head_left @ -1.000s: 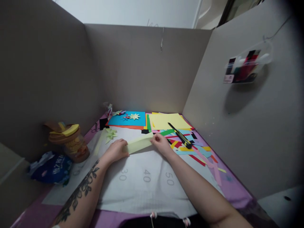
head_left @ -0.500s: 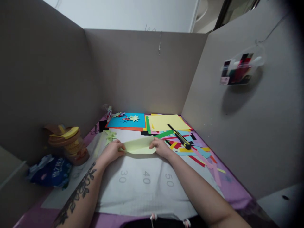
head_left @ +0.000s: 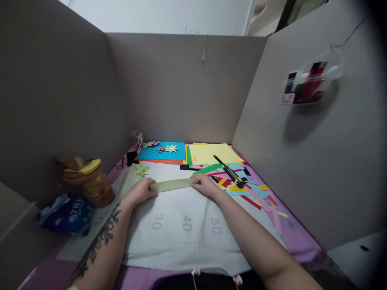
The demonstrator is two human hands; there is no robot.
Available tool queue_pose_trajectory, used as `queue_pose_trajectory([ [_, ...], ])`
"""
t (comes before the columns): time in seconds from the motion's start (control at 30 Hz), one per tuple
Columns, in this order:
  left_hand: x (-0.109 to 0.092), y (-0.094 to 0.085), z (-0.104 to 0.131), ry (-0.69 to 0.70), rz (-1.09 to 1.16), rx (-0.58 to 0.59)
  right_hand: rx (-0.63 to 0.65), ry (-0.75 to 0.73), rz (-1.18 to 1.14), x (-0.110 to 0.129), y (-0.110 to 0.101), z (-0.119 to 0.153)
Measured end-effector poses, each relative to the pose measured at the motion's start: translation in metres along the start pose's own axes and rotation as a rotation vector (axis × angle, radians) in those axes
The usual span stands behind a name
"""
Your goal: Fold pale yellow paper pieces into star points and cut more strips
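Observation:
A pale yellow-green strip of paper, folded narrow, stretches between my two hands above the white sheet. Its left end is pinched by my left hand, fingers closed. The right end sits in the closed fingers of my right hand. Just beyond my left hand lie light green folded paper pieces. Close to my right hand are a green paper strip and a black and yellow utility knife.
Behind lie a blue sheet bearing a paper star and a yellow sheet stack. Coloured paper scraps spread at right. A brown cup and a blue packet stand at left. Grey panels enclose the table.
The paper between my hands has gone from a wider, partly opened sheet to a narrow folded strip. Both hands stay at its ends. The view has shifted slightly.

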State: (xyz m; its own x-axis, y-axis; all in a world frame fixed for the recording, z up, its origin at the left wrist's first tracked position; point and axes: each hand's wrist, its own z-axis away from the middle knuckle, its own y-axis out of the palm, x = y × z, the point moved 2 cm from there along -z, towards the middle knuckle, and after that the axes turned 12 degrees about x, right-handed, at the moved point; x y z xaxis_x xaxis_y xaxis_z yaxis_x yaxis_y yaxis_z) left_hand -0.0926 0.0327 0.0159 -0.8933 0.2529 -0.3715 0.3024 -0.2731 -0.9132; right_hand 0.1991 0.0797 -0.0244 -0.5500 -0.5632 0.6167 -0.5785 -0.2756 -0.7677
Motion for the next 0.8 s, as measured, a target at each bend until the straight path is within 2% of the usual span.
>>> queue_pose_trajectory([
  [0.17,0.0011,-0.0011,0.0007,0.015,0.195,-0.002,-0.025,-0.006,-0.073,-0.0018,0.0002,-0.0017],
  [0.33,-0.0008,-0.0025,-0.0024,0.055,0.563,-0.105,-0.174,0.133,-0.213,-0.0028,-0.0024,0.0007],
  [0.43,-0.0026,-0.0029,-0.0041,0.054,0.715,-0.15,-0.197,0.133,-0.291,-0.0022,-0.0022,0.002],
  [0.57,-0.002,-0.0018,-0.005,0.03,0.7,-0.173,-0.138,0.105,-0.402,0.0004,-0.0006,0.0019],
  [0.7,0.0001,-0.0024,-0.0036,-0.039,0.555,-0.193,-0.156,0.135,-0.308,0.0035,-0.0035,0.0028],
  [0.8,-0.002,-0.0057,0.0,0.011,0.522,-0.14,-0.132,0.091,-0.269,0.005,-0.005,0.0039],
])
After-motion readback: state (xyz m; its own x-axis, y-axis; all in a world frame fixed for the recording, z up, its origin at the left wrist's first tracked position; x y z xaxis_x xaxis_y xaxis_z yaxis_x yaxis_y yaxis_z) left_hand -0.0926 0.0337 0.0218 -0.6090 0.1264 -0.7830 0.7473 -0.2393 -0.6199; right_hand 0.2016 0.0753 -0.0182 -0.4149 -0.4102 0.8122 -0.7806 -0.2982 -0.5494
